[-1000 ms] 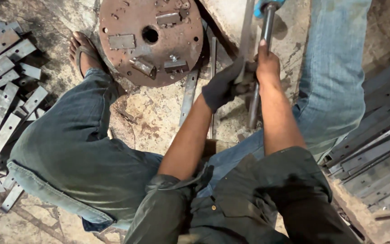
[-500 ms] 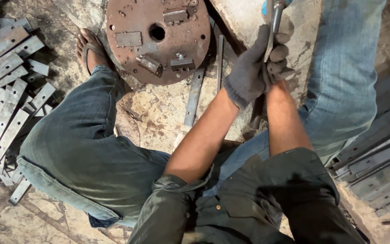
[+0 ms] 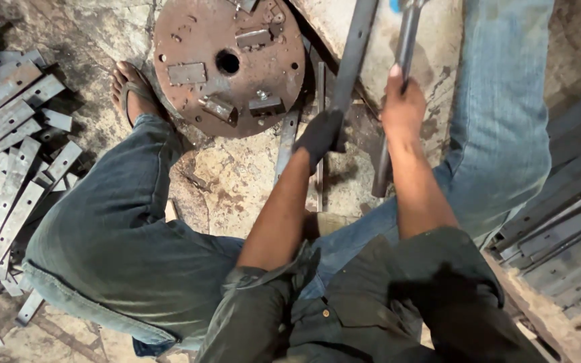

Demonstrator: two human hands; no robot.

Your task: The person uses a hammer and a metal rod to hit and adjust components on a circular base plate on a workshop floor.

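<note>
Flat steel bar (image 3: 356,57) runs steeply up and away, just right of rusty round disc (image 3: 228,64). Your gloved left hand (image 3: 321,138) closed on its lower end; your bare right hand (image 3: 403,107) wrapped round upright rod (image 3: 398,87) further right.

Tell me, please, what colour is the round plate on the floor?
Rusty reddish-brown, seen in the head view: the round plate.
</note>
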